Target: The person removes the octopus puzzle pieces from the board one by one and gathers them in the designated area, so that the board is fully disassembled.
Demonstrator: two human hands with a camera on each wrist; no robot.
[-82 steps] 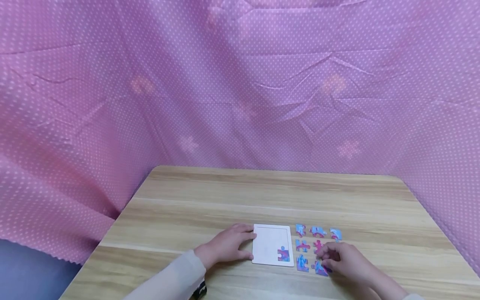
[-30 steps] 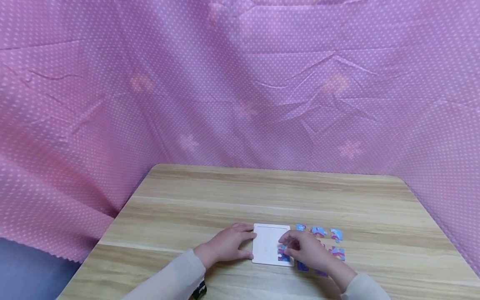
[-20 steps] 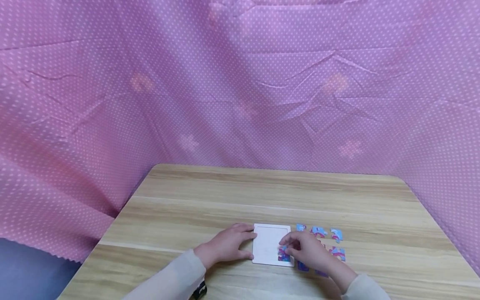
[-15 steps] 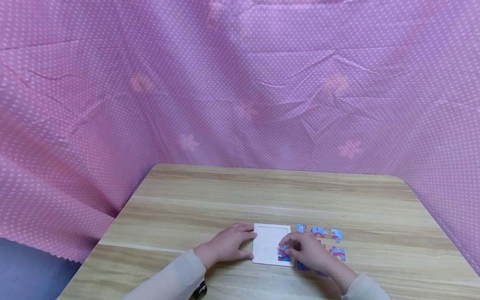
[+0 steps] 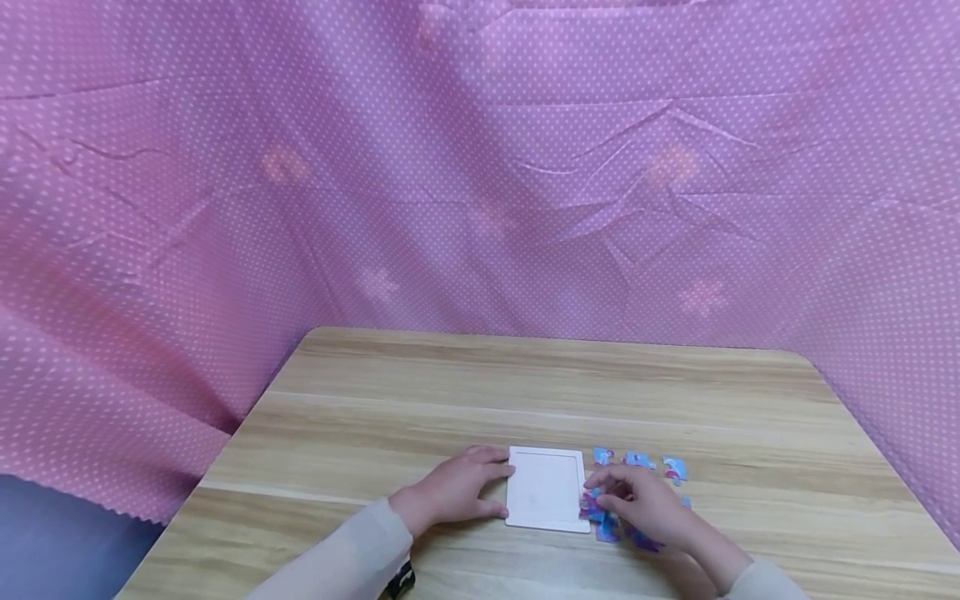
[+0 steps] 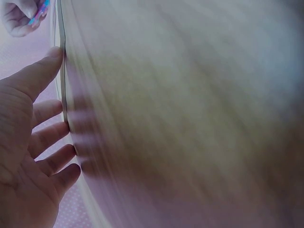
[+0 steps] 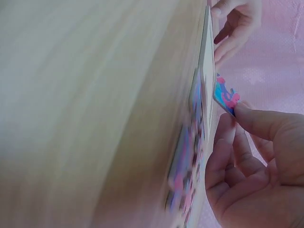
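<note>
My right hand [image 5: 647,502] pinches a blue, pink and purple jigsaw piece [image 7: 224,95] between thumb and fingers. In the head view the held jigsaw piece [image 5: 591,507] is just over the right edge of a white puzzle tray [image 5: 543,489]. No piece shows inside the tray. With spread fingers, my left hand [image 5: 465,486] touches the tray's left edge; in the left wrist view the left hand [image 6: 33,123] has its fingertips along that thin edge. Other jigsaw pieces, such as a blue one [image 5: 673,468], lie right of the tray, some hidden under my right hand.
A light wooden table [image 5: 420,392] bears everything. Behind and beside it hangs a pink dotted cloth [image 5: 480,208]. Near the front edge, by the left sleeve, sits a small black item [image 5: 401,581], partly hidden.
My right hand has lifted the jigsaw piece from the tray's lower right corner and moved right with it. The left hand has stayed at the tray's left edge.
</note>
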